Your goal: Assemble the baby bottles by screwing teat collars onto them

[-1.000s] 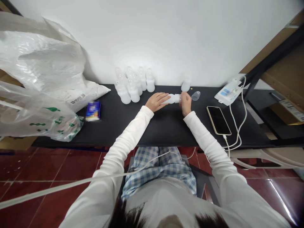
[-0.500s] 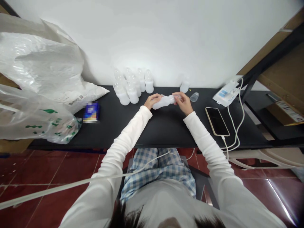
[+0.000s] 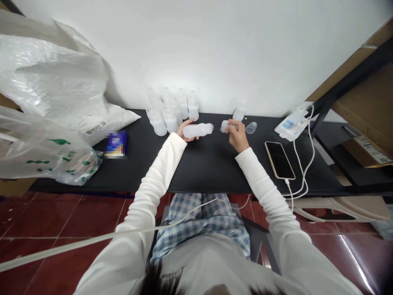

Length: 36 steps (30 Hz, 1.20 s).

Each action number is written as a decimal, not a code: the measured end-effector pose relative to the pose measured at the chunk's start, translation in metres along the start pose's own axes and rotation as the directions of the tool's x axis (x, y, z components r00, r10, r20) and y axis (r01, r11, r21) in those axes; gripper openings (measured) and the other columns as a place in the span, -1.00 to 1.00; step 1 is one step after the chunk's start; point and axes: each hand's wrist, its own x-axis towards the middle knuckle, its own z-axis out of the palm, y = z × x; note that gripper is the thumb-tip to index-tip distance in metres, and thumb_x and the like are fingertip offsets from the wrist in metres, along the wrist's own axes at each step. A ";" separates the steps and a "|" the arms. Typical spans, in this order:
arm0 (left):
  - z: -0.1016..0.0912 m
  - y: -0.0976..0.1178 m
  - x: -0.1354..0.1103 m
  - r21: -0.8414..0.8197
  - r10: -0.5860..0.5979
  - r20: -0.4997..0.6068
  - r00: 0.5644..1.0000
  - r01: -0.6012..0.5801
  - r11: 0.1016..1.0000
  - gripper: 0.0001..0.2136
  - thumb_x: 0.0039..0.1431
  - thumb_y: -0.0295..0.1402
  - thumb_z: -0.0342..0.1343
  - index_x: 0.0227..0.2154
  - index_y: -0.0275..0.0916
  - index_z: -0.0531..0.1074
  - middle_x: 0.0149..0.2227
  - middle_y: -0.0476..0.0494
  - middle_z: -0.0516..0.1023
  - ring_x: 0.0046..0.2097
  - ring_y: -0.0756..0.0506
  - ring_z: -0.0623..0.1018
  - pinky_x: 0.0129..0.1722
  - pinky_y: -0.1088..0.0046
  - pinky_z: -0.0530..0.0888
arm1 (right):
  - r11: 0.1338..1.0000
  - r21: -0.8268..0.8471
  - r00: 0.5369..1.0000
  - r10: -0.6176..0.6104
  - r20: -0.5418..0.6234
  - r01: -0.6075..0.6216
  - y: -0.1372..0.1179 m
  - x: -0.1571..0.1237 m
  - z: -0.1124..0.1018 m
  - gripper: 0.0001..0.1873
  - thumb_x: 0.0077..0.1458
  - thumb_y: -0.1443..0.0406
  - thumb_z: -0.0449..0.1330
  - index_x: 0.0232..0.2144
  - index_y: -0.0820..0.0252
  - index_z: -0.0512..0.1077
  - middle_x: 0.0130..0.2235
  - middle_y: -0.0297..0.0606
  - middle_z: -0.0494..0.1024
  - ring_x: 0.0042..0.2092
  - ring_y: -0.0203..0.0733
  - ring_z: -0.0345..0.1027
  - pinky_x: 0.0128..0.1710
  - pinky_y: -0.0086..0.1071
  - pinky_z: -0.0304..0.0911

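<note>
My left hand (image 3: 181,130) is closed around a frosted white feeding bottle (image 3: 198,130), which lies on its side with its open neck to the right. Across a small gap, my right hand (image 3: 238,136) pinches the bottle's collar and teat (image 3: 224,126); the fingers partly cover it. A clear dome cap (image 3: 251,128) lies on the table just right of that hand. Behind it, near the wall, stands a single white bottle (image 3: 238,112). Several capped bottles (image 3: 158,126) stand in a cluster behind my left hand.
Plastic bags (image 3: 55,135) and a blue box (image 3: 116,144) are on the left of the black table (image 3: 208,168). To the right lie a phone (image 3: 279,159), white cables (image 3: 309,159) and a white-blue package (image 3: 291,123). A cable crosses my lap.
The bottle and its collar with teat have come apart. My left hand has moved left with the bottle, while my right hand stays near its place holding the collar and teat.
</note>
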 end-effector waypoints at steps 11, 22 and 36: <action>0.028 -0.012 0.011 -0.016 0.453 -0.166 0.876 -0.462 0.887 -0.44 0.07 -0.02 0.28 0.04 -0.32 0.50 0.03 -0.31 0.61 0.02 -0.24 0.62 -0.01 0.30 0.54 | 0.966 -0.049 0.924 0.229 -0.306 -0.255 0.015 -0.001 0.000 -0.65 0.18 0.13 0.07 -0.06 0.18 0.34 -0.12 -0.07 0.44 -0.02 0.05 0.35 0.07 0.02 0.23; 0.057 0.022 0.111 0.568 0.583 -0.203 0.787 -0.391 0.724 -0.57 0.04 -0.32 0.34 -0.01 -0.29 0.44 0.08 -0.29 0.53 0.18 -0.22 0.48 0.23 0.21 0.32 | 0.833 0.210 0.606 0.524 -0.598 -0.513 0.029 0.000 -0.005 -0.69 0.28 0.01 -0.08 -0.25 0.09 0.22 -0.27 -0.19 0.47 -0.22 -0.03 0.43 -0.09 -0.10 0.27; 0.106 0.027 0.168 0.782 0.526 -0.251 0.813 -0.150 0.605 -0.59 0.02 -0.55 0.34 -0.08 -0.30 0.36 0.03 -0.41 0.41 0.12 -0.32 0.48 0.19 0.08 0.34 | 0.669 0.404 0.375 0.710 -0.595 -0.624 0.068 -0.001 -0.003 -0.62 0.27 -0.08 -0.11 -0.27 0.06 0.20 -0.20 -0.17 0.48 -0.03 0.00 0.39 0.09 0.01 0.22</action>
